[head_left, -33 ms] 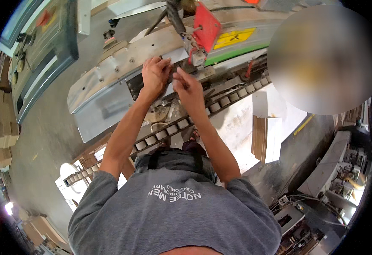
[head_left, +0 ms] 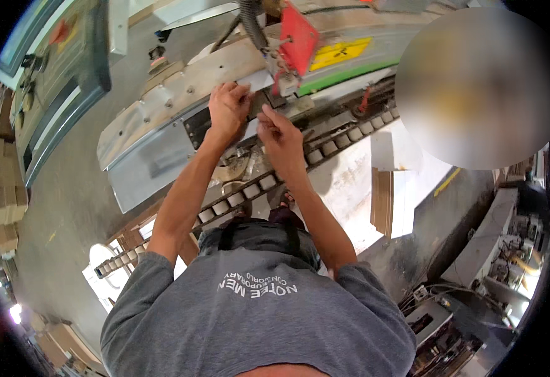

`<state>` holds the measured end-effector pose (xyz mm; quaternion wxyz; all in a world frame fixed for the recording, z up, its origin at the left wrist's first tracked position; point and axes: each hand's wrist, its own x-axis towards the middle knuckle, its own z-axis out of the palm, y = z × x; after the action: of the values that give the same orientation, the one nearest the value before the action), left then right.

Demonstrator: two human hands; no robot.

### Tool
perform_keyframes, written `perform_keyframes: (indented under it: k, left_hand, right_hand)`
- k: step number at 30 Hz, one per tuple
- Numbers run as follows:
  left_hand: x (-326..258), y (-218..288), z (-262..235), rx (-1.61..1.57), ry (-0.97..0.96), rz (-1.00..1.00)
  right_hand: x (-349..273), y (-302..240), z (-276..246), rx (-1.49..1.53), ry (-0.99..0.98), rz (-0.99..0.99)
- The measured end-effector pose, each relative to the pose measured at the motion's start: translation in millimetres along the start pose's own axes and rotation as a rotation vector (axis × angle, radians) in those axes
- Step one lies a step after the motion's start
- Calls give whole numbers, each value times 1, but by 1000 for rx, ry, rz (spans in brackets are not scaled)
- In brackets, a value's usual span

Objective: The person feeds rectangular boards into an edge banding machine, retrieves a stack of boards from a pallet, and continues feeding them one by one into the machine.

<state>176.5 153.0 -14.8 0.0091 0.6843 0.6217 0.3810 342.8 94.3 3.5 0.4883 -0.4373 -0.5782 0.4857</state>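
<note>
My left hand (head_left: 228, 112) is over the machine's dark metal bed (head_left: 197, 127), with its fingers curled inward beside a shiny metal plate (head_left: 259, 80). Close by on the right, my right hand (head_left: 281, 138) is partly closed, its thumb and fingertips drawn together. The two hands are a short gap apart, and what either one may hold is too small or hidden to make out. Just beyond them sits a metal machine head (head_left: 284, 78) with a red panel (head_left: 299, 41) above it and a ribbed dark hose (head_left: 253, 25).
A roller track (head_left: 268, 183) runs diagonally between my body and the machine. A sheet-metal guard (head_left: 149, 163) extends left. A green strip (head_left: 347, 81) and yellow label (head_left: 341, 53) are at far right. Stacked cardboard (head_left: 1, 182) stands at the left, brown boards (head_left: 381, 204) at lower right.
The machine and its surroundings have shifted slightly left in view. Both hands keep nearly the same place and pose.
</note>
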Motion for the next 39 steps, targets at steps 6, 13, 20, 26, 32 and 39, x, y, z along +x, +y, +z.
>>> perform_keyframes:
  k: [6, 13, 20, 26, 32, 39]
  left_hand:
    - [-3, 1, -12, -48, -92, -33]
    - [-45, 6, -29, -214, 40, 173]
    - [-63, 35, -36, -284, -4, 145]
    - [-74, 49, -62, -260, -73, -5]
    - [-89, 96, -105, -426, -184, 186]
    - [-109, 54, -131, -129, -226, 120]
  right_hand:
    - [-74, -12, -140, -915, 460, -123]
    - [-163, 66, -256, -1445, 575, 39]
    - [-171, 42, -248, -1480, 568, 18]
    - [-162, 22, -262, -1401, 452, -218]
    - [-118, -53, -156, -81, 509, 56]
    - [-69, -26, 24, 508, 288, 303]
